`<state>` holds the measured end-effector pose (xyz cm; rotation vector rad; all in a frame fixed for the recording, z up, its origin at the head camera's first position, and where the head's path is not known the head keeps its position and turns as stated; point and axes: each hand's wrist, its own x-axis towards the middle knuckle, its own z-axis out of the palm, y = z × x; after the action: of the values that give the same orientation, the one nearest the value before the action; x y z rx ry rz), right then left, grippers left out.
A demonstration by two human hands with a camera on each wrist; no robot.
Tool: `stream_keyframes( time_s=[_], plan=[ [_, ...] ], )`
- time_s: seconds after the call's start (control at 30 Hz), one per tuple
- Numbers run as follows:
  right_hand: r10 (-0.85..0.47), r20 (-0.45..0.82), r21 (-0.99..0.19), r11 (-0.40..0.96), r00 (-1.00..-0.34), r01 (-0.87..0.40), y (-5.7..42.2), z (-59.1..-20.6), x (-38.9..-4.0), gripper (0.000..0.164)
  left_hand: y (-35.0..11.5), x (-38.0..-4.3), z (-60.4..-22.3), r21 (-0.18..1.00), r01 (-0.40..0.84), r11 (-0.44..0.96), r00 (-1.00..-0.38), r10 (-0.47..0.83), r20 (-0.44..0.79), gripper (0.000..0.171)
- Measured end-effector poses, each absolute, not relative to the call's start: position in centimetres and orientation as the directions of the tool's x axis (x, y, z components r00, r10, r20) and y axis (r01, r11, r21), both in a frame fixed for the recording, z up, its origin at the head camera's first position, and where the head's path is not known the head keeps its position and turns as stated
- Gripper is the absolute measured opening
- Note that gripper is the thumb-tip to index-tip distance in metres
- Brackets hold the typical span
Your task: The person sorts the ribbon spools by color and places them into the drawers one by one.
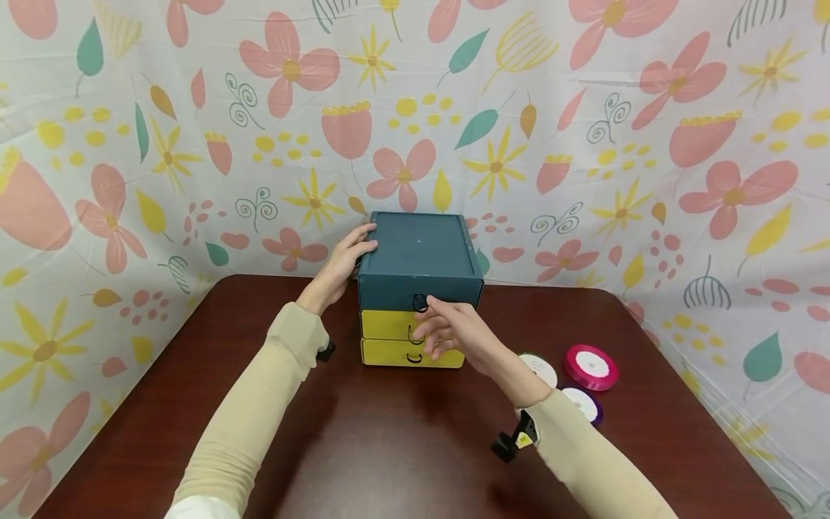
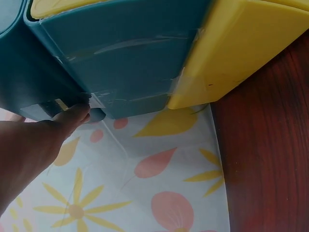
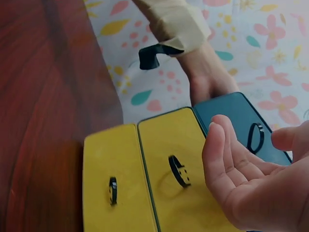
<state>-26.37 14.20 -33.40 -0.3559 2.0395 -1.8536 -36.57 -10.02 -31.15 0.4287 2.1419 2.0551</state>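
A small drawer box stands at the back middle of the table, with a dark teal top drawer (image 1: 389, 292) and two yellow drawers (image 1: 379, 324) below it. Each front has a black ring pull (image 3: 256, 137). My left hand (image 1: 340, 263) rests on the box's upper left edge with its fingers straight, and in the left wrist view its thumb (image 2: 72, 116) lies against the teal side. My right hand (image 1: 460, 331) is at the top drawer's pull, fingertips right beside the ring. In the right wrist view its thumb and fingers stand apart, the ring showing between them.
To the right on the brown table (image 1: 363, 454) lie several ribbon spools: a pink spool (image 1: 591, 367), a purple-edged spool (image 1: 583, 405) and a white-faced spool (image 1: 540, 367), the last two partly covered by my right arm. A flowered cloth (image 1: 415, 173) hangs close behind the box.
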Motion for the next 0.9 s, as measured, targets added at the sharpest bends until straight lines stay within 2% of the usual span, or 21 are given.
stream_keyframes(
  time_s=[0.27, 0.6, 0.9],
  plan=[
    [-0.458, -0.149, -0.987, 0.017, -0.876, 0.159, 13.2, -33.5, -26.5, 0.059, -10.0, -36.7, -31.4, 0.992, 0.122, 0.038, -0.95, 0.293, 0.106, 0.053],
    [-0.44, -0.104, -0.992, -0.013, -0.892, 0.122, 12.7, -33.7, -26.4, 0.042, -10.1, -36.6, -31.4, 0.99, 0.128, 0.06, -0.943, 0.317, 0.103, 0.054],
    [-0.414, -0.089, -0.995, -0.01, -0.906, 0.102, 12.5, -33.7, -25.8, 0.036, -9.9, -34.2, -29.6, 0.987, 0.139, 0.081, -0.939, 0.327, 0.106, 0.055]
  ],
)
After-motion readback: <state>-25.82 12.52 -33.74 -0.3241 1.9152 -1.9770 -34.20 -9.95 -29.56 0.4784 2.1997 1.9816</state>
